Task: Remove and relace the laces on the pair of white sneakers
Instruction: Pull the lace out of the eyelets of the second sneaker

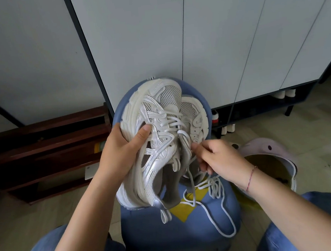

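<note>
My left hand [121, 150] grips a white sneaker [157, 130] by its sole and side, holding it tilted above a blue stool [169, 236], toe pointing away. My right hand [216, 159] pinches the white lace [183, 134] near the sneaker's upper eyelets. The lace still crosses the lower eyelets. A second white sneaker [194, 115] lies on the stool behind the first, mostly hidden. A loose white lace [215, 196] trails in loops over the stool's seat.
White cabinet doors [213, 42] stand straight ahead, with shoes stored beneath. A dark wooden piece [43, 146] lies on the floor at left. A yellow and lilac item [270, 160] sits at right. My knees in blue jeans [307, 229] flank the stool.
</note>
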`<action>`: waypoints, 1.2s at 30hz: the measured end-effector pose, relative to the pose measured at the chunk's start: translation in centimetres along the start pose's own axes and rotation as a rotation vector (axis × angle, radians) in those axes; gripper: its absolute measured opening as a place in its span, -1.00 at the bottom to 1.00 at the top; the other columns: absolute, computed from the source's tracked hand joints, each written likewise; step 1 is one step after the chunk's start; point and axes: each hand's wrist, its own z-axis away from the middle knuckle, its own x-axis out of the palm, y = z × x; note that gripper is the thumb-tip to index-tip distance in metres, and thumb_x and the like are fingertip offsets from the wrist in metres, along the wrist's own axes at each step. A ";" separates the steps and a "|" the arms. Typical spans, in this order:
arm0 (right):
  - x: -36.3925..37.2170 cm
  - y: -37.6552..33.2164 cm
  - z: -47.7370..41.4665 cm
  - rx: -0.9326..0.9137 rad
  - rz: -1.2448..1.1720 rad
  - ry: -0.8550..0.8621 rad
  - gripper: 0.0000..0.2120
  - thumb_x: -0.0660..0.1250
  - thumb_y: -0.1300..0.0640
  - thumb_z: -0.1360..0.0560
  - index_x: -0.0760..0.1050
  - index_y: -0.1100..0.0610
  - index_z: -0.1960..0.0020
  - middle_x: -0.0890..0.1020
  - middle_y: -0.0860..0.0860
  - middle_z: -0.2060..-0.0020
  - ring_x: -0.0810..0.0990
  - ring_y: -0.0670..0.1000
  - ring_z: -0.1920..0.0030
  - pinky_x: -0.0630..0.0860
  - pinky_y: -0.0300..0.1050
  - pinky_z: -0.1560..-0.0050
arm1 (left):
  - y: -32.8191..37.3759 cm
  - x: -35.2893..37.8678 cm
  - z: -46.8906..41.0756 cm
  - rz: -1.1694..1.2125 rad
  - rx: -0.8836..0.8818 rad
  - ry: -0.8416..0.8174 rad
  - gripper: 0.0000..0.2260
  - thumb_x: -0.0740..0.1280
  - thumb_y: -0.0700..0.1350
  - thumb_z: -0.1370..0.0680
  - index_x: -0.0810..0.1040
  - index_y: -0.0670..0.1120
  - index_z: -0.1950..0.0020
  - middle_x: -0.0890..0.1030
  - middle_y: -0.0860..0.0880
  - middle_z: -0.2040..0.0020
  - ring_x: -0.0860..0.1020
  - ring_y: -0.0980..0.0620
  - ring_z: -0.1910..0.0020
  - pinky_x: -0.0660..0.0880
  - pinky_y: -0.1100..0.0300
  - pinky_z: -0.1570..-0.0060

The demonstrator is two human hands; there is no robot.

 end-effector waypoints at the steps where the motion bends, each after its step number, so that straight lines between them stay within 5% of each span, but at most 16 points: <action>1: -0.1 -0.2 0.1 -0.025 0.016 0.033 -0.56 0.18 -0.08 -0.58 0.47 0.26 0.25 0.55 0.01 0.51 0.46 -0.10 0.52 0.41 -0.26 0.41 | 0.1 0.0 0.1 -0.041 -0.007 0.012 -0.31 0.46 0.41 -0.29 0.49 0.01 -0.24 0.66 0.10 -0.07 0.63 0.07 -0.06 0.56 -0.07 -0.16; 5: -0.4 -0.9 0.5 -0.288 -0.042 0.277 -0.71 0.21 -0.10 -0.54 0.46 0.08 0.23 0.51 0.03 0.48 0.46 -0.07 0.45 0.44 -0.11 0.33 | 0.6 0.7 0.6 -0.204 0.000 0.019 -0.49 0.41 0.31 -0.38 0.44 0.02 -0.15 0.60 0.16 0.02 0.59 0.10 0.01 0.54 -0.01 -0.06; 8: -0.1 -0.9 0.5 -0.400 0.001 0.261 -0.81 0.23 -0.08 -0.54 0.50 0.02 0.10 0.49 0.05 0.47 0.43 -0.02 0.45 0.35 -0.16 0.40 | 0.9 1.4 1.0 -0.324 0.028 0.001 -0.53 0.40 0.30 -0.42 0.42 -0.01 -0.10 0.58 0.16 0.09 0.56 0.12 0.09 0.46 0.08 0.14; 18: 0.8 -0.5 0.6 -0.325 0.250 0.218 -0.80 0.31 -0.15 -0.47 0.45 -0.04 0.20 0.46 -0.11 0.53 0.45 -0.10 0.42 0.35 -0.20 0.40 | 1.5 2.6 1.9 -0.541 0.063 0.041 -0.49 0.38 0.34 -0.42 0.36 -0.03 -0.06 0.55 0.07 0.20 0.53 -0.02 0.21 0.40 0.07 0.28; 25: 0.4 -0.4 0.0 -0.279 0.022 0.108 -0.74 0.40 -0.12 -0.40 0.48 0.05 0.29 0.43 -0.06 0.58 0.35 -0.13 0.51 0.36 -0.18 0.39 | 1.5 2.5 1.9 -0.525 0.075 0.023 -0.48 0.37 0.35 -0.41 0.37 -0.03 -0.06 0.57 0.06 0.19 0.56 0.02 0.20 0.49 0.03 0.21; 29: 0.1 -0.4 -0.1 -0.284 0.082 0.040 -0.77 0.39 -0.06 -0.45 0.53 0.09 0.24 0.62 0.03 0.43 0.56 0.01 0.38 0.50 -0.07 0.26 | 1.5 2.5 2.0 -0.549 0.084 0.008 -0.47 0.37 0.35 -0.40 0.36 -0.05 -0.04 0.56 0.04 0.20 0.55 0.04 0.22 0.49 0.03 0.21; 33: -0.8 -0.4 -0.3 -0.275 -0.291 -0.086 -0.81 0.33 0.08 -0.53 0.51 0.15 0.22 0.52 -0.10 0.46 0.46 -0.18 0.42 0.38 -0.35 0.32 | 1.2 2.2 1.6 -0.385 0.053 -0.039 -0.49 0.40 0.33 -0.39 0.42 -0.04 -0.07 0.59 0.11 0.13 0.56 0.13 0.15 0.49 0.14 0.19; 36: -1.4 -0.5 -0.3 -0.218 -0.699 -0.111 -0.82 0.35 0.11 -0.48 0.46 0.19 0.23 0.34 -0.09 0.49 0.28 -0.17 0.46 0.25 -0.36 0.43 | 1.3 2.1 1.6 -0.237 0.036 -0.071 -0.46 0.39 0.34 -0.34 0.45 -0.02 -0.10 0.61 0.13 0.05 0.59 0.15 0.08 0.50 0.17 0.12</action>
